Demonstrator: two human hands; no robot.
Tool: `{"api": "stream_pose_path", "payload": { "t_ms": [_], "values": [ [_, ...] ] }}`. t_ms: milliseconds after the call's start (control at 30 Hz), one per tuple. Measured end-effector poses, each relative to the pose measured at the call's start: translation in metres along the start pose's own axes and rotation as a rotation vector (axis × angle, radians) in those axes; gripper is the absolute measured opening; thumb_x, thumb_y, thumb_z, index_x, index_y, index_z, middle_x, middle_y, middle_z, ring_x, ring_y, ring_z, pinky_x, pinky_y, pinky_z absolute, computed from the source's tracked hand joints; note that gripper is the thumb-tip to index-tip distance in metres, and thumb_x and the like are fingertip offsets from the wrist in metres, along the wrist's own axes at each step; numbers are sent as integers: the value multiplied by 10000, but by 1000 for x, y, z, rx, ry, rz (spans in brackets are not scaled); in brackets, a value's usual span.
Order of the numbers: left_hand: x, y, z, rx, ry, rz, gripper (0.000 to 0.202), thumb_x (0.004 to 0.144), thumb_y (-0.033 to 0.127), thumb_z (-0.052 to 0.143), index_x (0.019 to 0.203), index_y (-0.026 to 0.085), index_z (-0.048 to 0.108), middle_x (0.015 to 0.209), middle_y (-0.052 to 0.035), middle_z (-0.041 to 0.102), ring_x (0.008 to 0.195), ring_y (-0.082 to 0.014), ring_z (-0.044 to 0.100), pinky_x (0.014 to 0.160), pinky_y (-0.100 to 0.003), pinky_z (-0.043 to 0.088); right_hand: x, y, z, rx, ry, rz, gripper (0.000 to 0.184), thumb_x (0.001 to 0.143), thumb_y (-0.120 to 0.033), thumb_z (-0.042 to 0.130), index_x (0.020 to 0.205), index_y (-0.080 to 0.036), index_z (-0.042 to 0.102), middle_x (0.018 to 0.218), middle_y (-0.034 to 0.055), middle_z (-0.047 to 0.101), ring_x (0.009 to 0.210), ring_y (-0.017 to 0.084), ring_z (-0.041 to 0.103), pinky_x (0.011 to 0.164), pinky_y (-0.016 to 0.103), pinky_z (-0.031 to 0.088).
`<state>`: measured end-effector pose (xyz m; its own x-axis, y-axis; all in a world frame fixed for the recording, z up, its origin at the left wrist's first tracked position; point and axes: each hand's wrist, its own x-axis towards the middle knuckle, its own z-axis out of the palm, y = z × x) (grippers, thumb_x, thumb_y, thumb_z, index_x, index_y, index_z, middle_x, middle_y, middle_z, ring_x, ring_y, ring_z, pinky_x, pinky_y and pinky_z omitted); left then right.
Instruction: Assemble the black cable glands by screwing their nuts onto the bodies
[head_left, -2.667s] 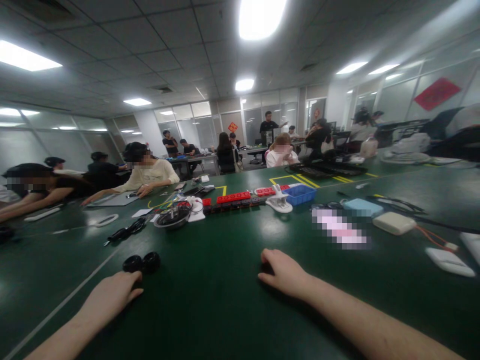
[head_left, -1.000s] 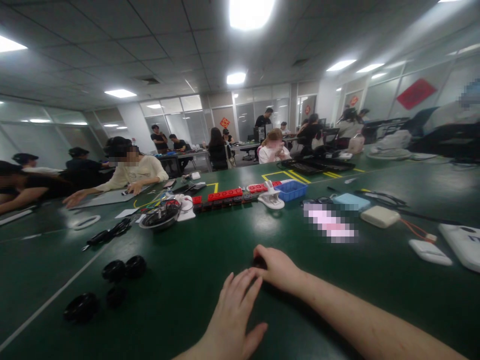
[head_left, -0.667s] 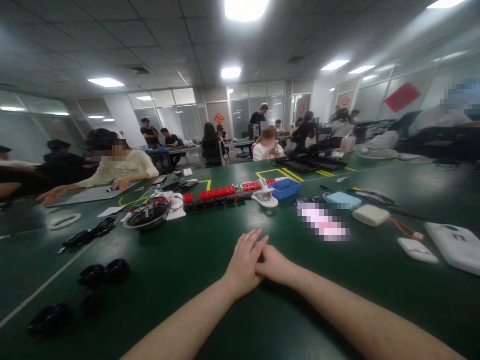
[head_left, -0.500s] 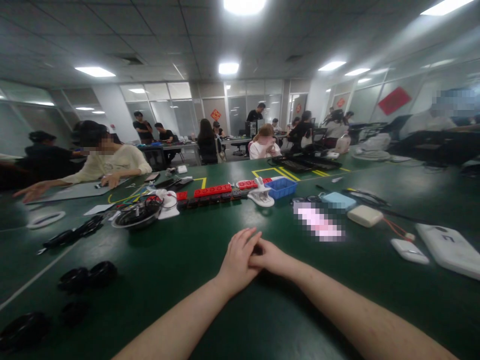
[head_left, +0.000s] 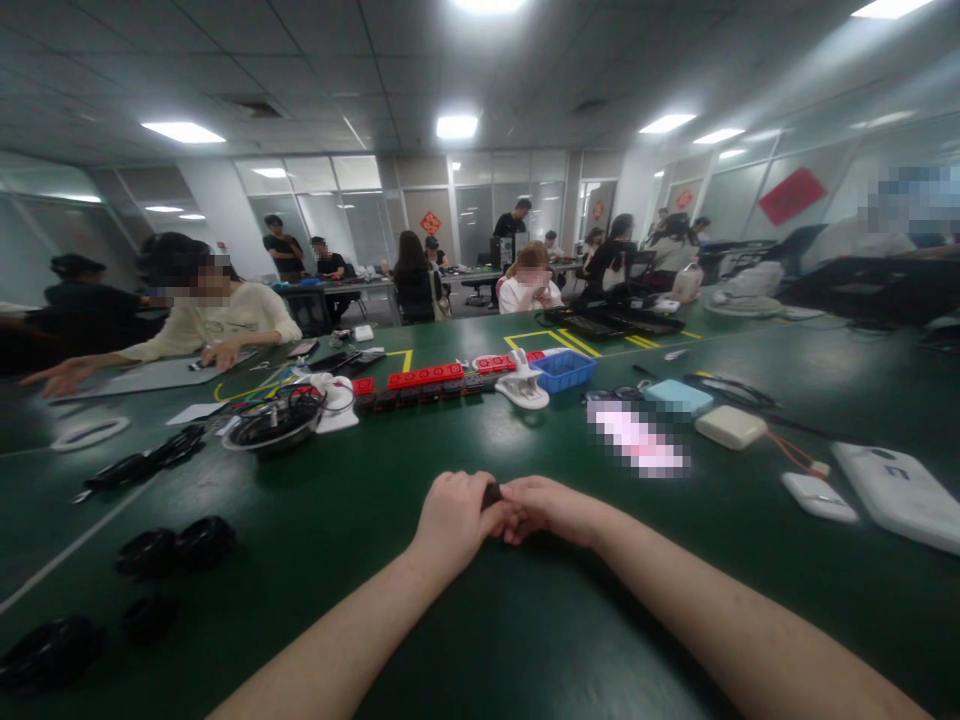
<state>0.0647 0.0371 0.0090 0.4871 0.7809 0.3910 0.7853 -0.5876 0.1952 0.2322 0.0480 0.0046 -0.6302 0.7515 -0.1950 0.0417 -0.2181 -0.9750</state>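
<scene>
My left hand point(head_left: 452, 515) is curled above the green table, closed round a small black piece point(head_left: 491, 495) whose kind I cannot make out. From the other side my right hand point(head_left: 551, 508) pinches at the same piece, its fingertips meeting the left thumb. Most of the piece is hidden by the fingers. Beyond the hands lie a row of red and black blocks point(head_left: 426, 385), a white clip-like stand point(head_left: 523, 382) and a blue plastic bin point(head_left: 564, 370).
Several black coiled rings point(head_left: 204, 542) lie at left, near a metal bowl point(head_left: 274, 425) of dark parts. At right are a light-blue box point(head_left: 677, 397), a cream box point(head_left: 730, 427) and a white device point(head_left: 904, 490). A co-worker in a cream top point(head_left: 232, 320) sits across at left.
My fingers were overlapped with the left fingers stretched forward; now they are curled and drawn slightly apart, and a black piece shows between them. The left hand has shifted a little left.
</scene>
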Motion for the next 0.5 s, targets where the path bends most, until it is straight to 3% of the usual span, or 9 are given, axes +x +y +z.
{"api": "stream_pose_path", "payload": {
  "t_ms": [133,267,367,500],
  "values": [
    [-6,-7,11,-132,130,-106,276,895,332,335,1005,130,489,898,-101,581,825,-239,561,700,-366,463,6,6,-5,-37,132,-19,452,766,-567,489,856,-127,545,667,24,594,546,93,537,533,223,440],
    [-11,-13,20,-200,250,-57,361,890,284,341,1204,106,363,1098,-143,504,1011,-243,497,837,-387,436,9,10,-9,-75,183,-14,364,800,-476,504,873,-122,541,636,12,584,528,86,529,522,211,444],
    [-16,-16,17,-191,218,-3,388,860,234,425,1231,137,366,1119,-121,496,1041,-235,473,871,-389,422,9,10,-9,-102,183,-12,326,813,-433,504,858,-114,550,629,11,581,521,82,520,503,198,434],
    [-27,-16,9,-233,176,10,299,779,188,553,1073,181,496,1034,-60,557,984,-211,514,870,-375,431,7,9,-6,-125,189,-12,284,817,-385,507,860,-109,558,632,8,578,524,77,518,507,192,434]
  ]
}}
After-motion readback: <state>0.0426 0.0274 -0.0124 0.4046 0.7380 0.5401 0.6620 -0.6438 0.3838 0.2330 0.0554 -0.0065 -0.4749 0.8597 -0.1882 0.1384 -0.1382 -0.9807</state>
